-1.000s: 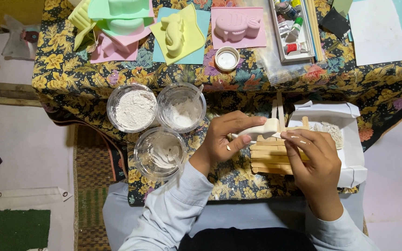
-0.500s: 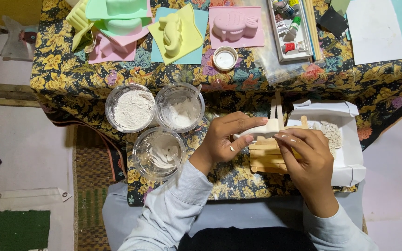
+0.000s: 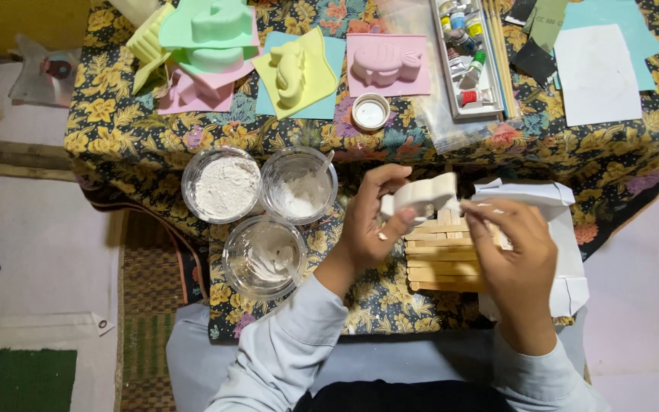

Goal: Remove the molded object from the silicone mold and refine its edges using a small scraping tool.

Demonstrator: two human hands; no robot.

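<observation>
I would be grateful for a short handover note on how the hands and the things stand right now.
Left hand: holds a white plaster figure above a rack of wooden sticks.
Right hand: rests on the rack, fingertips near the figure.
Nearby: three clear cups with white powder or paste; coloured moulds further back on the floral cloth.
Done: figure is out of any mould.
Left: it is unpainted.

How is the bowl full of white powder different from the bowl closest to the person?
The powder bowl is heaped nearly full with dry white powder, while the near bowl holds only a smeared, wet-looking white mix with much of the clear bottom showing. The powder bowl sits farther back on the flowered cloth; the near bowl sits at the cloth's front edge. Something like a stirrer seems to rest in the near bowl; none shows in the powder bowl. Both are round, clear and similar in size.
</observation>
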